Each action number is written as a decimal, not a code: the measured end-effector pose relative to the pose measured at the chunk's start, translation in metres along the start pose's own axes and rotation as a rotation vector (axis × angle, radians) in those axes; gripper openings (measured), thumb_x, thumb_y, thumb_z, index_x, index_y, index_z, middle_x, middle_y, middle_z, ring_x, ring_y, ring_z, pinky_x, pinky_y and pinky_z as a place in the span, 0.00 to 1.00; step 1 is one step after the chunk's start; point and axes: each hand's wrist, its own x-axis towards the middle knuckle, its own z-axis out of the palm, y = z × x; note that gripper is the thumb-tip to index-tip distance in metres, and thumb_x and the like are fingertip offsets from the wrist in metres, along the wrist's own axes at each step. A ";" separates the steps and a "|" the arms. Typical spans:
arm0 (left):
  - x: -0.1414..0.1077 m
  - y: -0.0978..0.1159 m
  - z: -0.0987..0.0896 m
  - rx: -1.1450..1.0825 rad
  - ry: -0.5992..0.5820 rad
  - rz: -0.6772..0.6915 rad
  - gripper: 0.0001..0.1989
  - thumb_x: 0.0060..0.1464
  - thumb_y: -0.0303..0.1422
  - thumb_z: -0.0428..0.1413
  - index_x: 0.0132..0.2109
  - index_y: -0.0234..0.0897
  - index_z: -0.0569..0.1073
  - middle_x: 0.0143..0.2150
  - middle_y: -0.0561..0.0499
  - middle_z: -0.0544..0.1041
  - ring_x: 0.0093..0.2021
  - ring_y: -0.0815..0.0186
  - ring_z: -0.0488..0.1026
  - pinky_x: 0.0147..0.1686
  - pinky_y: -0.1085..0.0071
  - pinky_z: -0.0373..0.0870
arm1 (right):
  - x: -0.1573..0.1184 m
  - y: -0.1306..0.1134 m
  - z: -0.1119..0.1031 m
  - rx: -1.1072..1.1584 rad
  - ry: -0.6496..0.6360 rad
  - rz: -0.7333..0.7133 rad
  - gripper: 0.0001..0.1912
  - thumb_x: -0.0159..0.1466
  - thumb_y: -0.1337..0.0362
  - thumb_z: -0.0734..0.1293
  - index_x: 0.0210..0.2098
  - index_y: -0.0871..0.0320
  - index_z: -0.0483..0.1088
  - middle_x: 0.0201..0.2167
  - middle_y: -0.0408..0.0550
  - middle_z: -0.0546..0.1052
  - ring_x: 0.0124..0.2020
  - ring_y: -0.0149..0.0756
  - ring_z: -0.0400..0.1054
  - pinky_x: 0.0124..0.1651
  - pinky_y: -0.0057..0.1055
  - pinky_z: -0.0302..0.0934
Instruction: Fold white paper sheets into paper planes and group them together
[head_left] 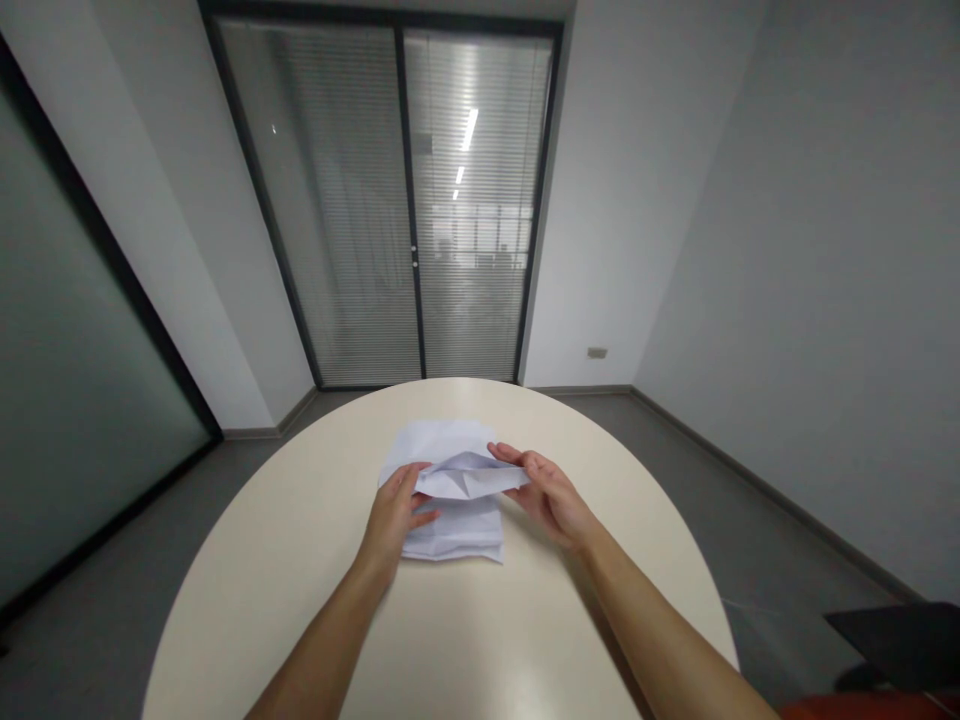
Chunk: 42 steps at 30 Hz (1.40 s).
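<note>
A round table filled the lower frame. At lower centre, the left hand and right hand pinched opposite ends of folded paper above flatter paper. Folding seemed underway; the next move likely called for an even grip.

From my station I find the round tabletop passable beyond either side of the flat paper. Above it, the raised paper, spanning left hand to right hand, bars descent. Left forearm and right forearm obstruct sideways passage; the strip between them lies open.
</note>
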 end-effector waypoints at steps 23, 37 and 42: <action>-0.016 0.013 0.005 0.021 -0.108 -0.229 0.12 0.58 0.36 0.61 0.45 0.33 0.81 0.49 0.41 0.81 0.42 0.59 0.78 0.31 0.68 0.79 | 0.009 0.000 -0.018 -0.224 0.048 -0.250 0.06 0.61 0.57 0.74 0.35 0.51 0.76 0.48 0.50 0.80 0.64 0.48 0.63 0.63 0.50 0.57; -0.006 0.012 0.001 0.070 0.101 0.118 0.23 0.50 0.46 0.64 0.47 0.32 0.82 0.49 0.43 0.82 0.48 0.52 0.79 0.37 0.65 0.79 | 0.003 -0.001 -0.008 -1.208 -0.012 -0.908 0.21 0.66 0.76 0.61 0.51 0.47 0.74 0.38 0.49 0.72 0.54 0.45 0.66 0.54 0.47 0.66; -0.004 0.012 -0.003 -0.074 0.071 0.034 0.27 0.44 0.49 0.66 0.45 0.31 0.81 0.46 0.41 0.83 0.43 0.54 0.80 0.38 0.65 0.78 | 0.002 -0.003 -0.011 -1.179 0.059 -0.944 0.17 0.66 0.77 0.60 0.43 0.50 0.73 0.38 0.49 0.72 0.55 0.46 0.66 0.54 0.48 0.66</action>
